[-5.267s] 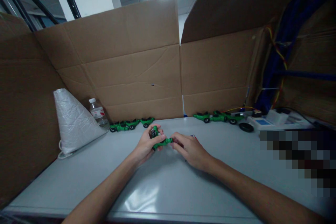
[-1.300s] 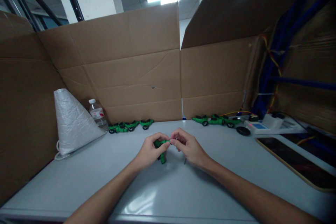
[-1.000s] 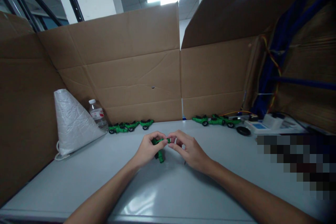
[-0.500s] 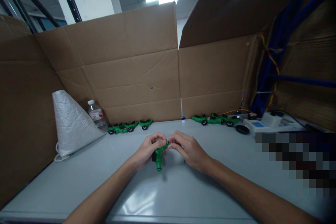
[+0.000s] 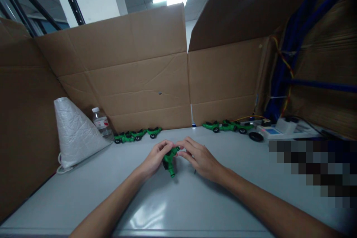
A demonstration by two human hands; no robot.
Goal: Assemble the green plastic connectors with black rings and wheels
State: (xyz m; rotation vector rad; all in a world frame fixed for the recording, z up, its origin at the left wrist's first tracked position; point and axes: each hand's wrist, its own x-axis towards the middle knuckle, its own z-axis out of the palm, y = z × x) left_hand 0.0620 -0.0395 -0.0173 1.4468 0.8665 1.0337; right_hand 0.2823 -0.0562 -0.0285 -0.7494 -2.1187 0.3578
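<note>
In the head view, my left hand (image 5: pixel 156 156) is closed round a green toy car body (image 5: pixel 170 161) with a black part on its side. The body is tilted, one narrow end pointing down toward me. My right hand (image 5: pixel 199 158) has its thumb and forefinger at the upper right end of the body, pinching it there. The exact contact is partly hidden by the fingers. A thin dark tip (image 5: pixel 195 171) shows below my right palm; what it belongs to cannot be seen.
Green toy cars with black wheels line the back left (image 5: pixel 138 134) and back right (image 5: pixel 227 126). A black ring (image 5: pixel 256 136) lies near a white power strip (image 5: pixel 275 132). At left stand a silvery bag (image 5: pixel 76 134) and a water bottle (image 5: pixel 102 122). Cardboard walls (image 5: pixel 139 81) surround the table (image 5: pixel 223 208).
The toy car body has turned in my left hand, its lower end swinging slightly right and up. My right fingers have loosened a little and shifted at its upper end. The view moved slightly.
</note>
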